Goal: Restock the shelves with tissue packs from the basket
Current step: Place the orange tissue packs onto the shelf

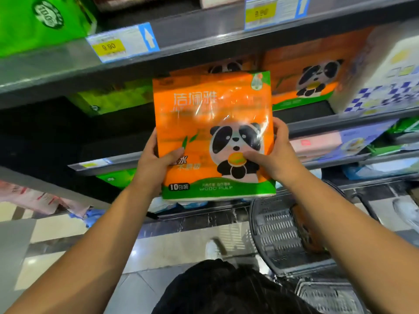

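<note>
Up against the shelving at mid-height, the left hand (154, 164) grips the lower left edge of an orange tissue pack (213, 123), thumb lying across its front and fingers hidden behind. The right hand (272, 157) grips the lower right edge, thumb pressed on the printed panda and fingers curled round the side. Between them the pack is held upright in the air, in front of the middle shelf (303, 107). Farther back and to the right on that shelf stand matching panda packs (313, 80). Above, a shelf rail carries a yellow price label (122, 43), with a green pack (38, 21) at the far upper left. Low on the right, near the floor, a dark basket (278, 234) holds a second orange pack (306, 230) leaning inside.
</note>
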The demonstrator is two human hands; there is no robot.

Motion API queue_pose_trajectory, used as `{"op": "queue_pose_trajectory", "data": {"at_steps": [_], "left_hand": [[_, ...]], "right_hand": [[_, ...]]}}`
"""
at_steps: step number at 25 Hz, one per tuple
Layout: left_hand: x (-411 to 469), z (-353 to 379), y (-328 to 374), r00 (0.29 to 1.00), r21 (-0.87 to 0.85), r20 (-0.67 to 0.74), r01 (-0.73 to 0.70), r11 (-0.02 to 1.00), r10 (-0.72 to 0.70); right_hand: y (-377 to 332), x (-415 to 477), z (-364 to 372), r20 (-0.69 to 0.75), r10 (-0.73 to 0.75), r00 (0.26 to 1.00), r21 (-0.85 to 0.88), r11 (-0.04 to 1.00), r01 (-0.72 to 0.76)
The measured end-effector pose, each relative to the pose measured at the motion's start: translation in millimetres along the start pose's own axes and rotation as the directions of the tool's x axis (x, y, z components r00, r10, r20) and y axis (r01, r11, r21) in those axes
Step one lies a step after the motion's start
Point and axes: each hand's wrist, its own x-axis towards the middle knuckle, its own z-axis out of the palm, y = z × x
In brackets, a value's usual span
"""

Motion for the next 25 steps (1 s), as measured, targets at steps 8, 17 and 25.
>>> {"op": "queue_pose_trajectory", "data": {"at_steps": [8, 17, 25], "left_hand": [[37, -16, 28, 0.995, 0.329, 0.101, -0.034, 0.944, 0.0], [63, -1, 35, 0.982, 0.352, -0.09, -0.124, 0.928, 0.166], [88, 9, 50, 0.977, 0.456, -0.081, -0.139, 0.879, 0.196]], "right_hand": [[-23, 44, 5, 0.083, -0.112, 0.99, -0.026, 0.993, 0.115], [-29, 81, 22, -0.057, -0.117, 0.991, -0.133, 0.985, 0.108], [-22, 122, 34, -0.169, -0.054, 0.984, -0.227, 0.974, 0.015]]}}
